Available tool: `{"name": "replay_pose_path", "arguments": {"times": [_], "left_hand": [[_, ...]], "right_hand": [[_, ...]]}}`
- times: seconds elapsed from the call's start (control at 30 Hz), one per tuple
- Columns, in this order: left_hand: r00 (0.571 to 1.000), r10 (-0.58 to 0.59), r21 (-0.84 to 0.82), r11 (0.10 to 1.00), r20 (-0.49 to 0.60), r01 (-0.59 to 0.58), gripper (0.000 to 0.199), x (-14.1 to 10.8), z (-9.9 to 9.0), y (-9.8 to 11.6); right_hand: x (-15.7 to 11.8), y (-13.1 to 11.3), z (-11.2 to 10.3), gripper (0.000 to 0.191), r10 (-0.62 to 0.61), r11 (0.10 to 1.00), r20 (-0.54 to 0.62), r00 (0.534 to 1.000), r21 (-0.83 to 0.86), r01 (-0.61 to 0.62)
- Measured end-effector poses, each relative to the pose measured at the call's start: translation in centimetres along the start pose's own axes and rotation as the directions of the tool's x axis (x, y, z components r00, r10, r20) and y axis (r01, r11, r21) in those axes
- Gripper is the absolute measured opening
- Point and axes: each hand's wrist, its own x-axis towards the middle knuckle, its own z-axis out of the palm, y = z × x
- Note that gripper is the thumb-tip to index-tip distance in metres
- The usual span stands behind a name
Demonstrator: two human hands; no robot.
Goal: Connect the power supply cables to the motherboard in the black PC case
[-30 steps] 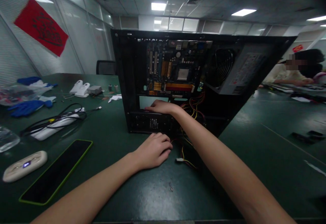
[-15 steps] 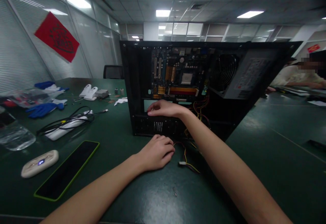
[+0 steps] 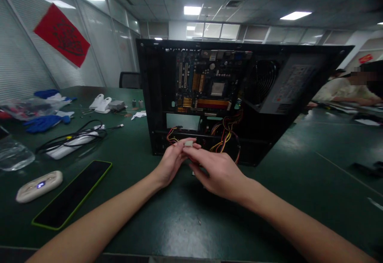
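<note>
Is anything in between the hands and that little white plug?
No, nothing that shows. The left hand has the white power connector at its fingertips, and the right hand is right up close. The open computer case stands behind them.

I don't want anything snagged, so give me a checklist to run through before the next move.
1. White connector at the fingertips, where left hand and right hand meet: ok.
2. Which hand grips it: cannot tell; the fingers overlap.
3. Computer case standing upright on the table: ok.
4. Coloured wires clear of the hands: not ok; they hang loose close by both.
5. Phone and bottle apart from the hands: ok, both off to the left.
6. Connector's pins undamaged: cannot tell, too small.
</note>
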Motion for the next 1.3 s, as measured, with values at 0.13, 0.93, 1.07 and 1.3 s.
{"name": "replay_pose_path", "arguments": {"times": [0.13, 0.93, 1.07, 1.3], "left_hand": [[0.99, -0.139, -0.111, 0.984, 0.0, 0.138, 0.027, 0.2, 0.0, 0.4], [0.975, -0.215, -0.084, 0.974, -0.054, 0.21, 0.021, -0.5, 0.9, 0.2], [0.967, -0.246, -0.122, 0.964, -0.071, 0.236, 0.023, -0.4, 0.8, 0.4], [0.955, -0.233, -0.245, 0.952, -0.185, 0.185, 0.011, 0.1, 0.6, 0.4]], "right_hand": [[-3.6, 0.8, 1.6, 0.033, 0.07, 0.998, 0.048, 0.996, -0.008, -0.07], [-4.4, 2.2, 3.4, 0.015, 0.305, 0.927, 0.033, 0.952, 0.22, -0.305], [-4.6, 2.5, 3.5, 0.015, 0.244, 0.945, 0.042, 0.969, 0.212, -0.247], [-4.6, 1.7, 2.6, 0.019, 0.269, 0.944, 0.08, 0.96, 0.179, -0.279]]}}
